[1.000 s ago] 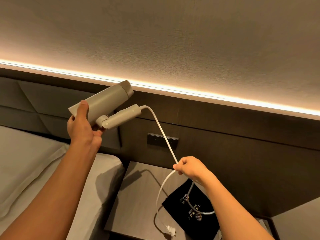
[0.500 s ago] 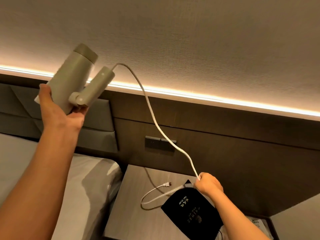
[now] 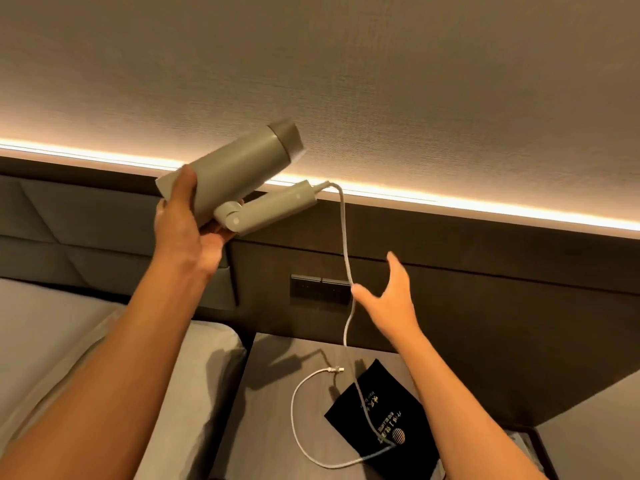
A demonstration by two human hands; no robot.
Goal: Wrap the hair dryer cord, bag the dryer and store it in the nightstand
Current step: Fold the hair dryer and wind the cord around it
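My left hand (image 3: 183,223) holds the grey hair dryer (image 3: 239,168) up by its barrel, with the folded handle pointing right. The white cord (image 3: 346,258) drops from the handle end, passes my right hand, and loops over the nightstand top (image 3: 277,410). Its plug (image 3: 335,370) lies on the wood. My right hand (image 3: 391,303) is open with fingers spread, the thumb touching the hanging cord without gripping it. A black storage bag (image 3: 384,417) with printed lettering lies flat on the nightstand under part of the cord.
The bed with white pillows (image 3: 86,358) lies to the left of the nightstand. A dark padded headboard and wood wall panel carry a switch plate (image 3: 320,289). An LED strip glows along the panel's top. A tray edge (image 3: 533,445) shows at the lower right.
My right hand has let go of the cord and risen, fingers now spread. My left hand has brought the dryer to the right and tilted it flatter. The cord's loop has slid across the nightstand.
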